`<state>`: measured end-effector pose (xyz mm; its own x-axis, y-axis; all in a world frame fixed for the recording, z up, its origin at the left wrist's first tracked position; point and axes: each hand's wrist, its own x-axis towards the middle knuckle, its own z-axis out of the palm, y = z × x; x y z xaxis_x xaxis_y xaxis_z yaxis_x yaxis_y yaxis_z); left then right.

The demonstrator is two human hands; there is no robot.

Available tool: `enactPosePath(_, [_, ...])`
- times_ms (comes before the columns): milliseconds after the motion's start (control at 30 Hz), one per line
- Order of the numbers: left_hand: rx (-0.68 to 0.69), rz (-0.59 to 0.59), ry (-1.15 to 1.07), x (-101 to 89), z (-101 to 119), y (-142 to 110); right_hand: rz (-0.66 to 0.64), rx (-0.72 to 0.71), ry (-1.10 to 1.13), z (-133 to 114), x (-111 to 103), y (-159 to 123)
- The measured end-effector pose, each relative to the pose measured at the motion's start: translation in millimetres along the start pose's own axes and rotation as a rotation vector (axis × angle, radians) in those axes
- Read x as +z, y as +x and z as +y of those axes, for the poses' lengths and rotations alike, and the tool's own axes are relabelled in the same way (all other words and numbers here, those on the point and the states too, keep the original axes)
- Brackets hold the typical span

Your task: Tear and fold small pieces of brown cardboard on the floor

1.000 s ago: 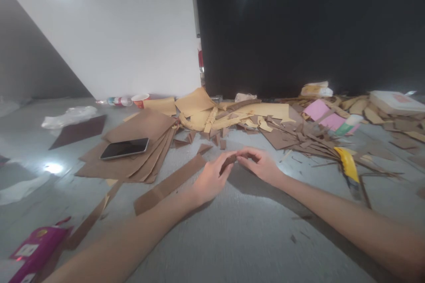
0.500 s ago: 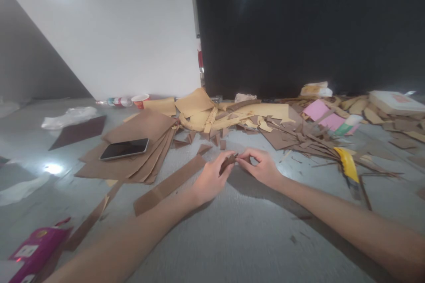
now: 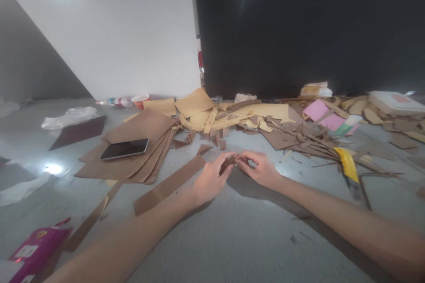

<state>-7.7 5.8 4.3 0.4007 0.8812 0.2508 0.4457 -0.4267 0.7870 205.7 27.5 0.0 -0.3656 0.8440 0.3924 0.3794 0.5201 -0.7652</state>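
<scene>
My left hand [image 3: 211,180] is closed around a small brown piece [image 3: 227,166] that looks like paper or thin card, mostly covered by the fingers. At the piece's right end, the fingertips of my right hand [image 3: 260,169] pinch its edge. Both hands meet just above the grey surface, with the fingertips close together. A flat brown strip [image 3: 171,183] lies beside my left wrist. Beyond my fingers sit several small brown scraps [image 3: 205,148]. To the right of my right hand lies a yellow utility knife [image 3: 347,166].
At left, a phone [image 3: 125,148] rests on stacked brown sheets [image 3: 99,167]. A purple packet [image 3: 38,250] lies near left. Yellow and brown offcuts [image 3: 285,135] heap along the back, with a paper cup [image 3: 140,99], a plastic bottle [image 3: 116,101] and a white box [image 3: 395,102].
My right fingertips have shifted slightly at the right end of the brown piece, pinching and turning there. My left hand has stayed in place. The things around have not moved.
</scene>
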Motion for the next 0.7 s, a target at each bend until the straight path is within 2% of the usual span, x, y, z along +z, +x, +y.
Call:
enactPosePath(233, [-0.024,-0.003,0.003,0.2,1,1,0.043,0.02,0.03,-4,-2,1])
enactPosePath(700, [-0.017,-0.001,0.036,-1.0,-1,2,0.055,-0.135,-0.089,10,3,-5])
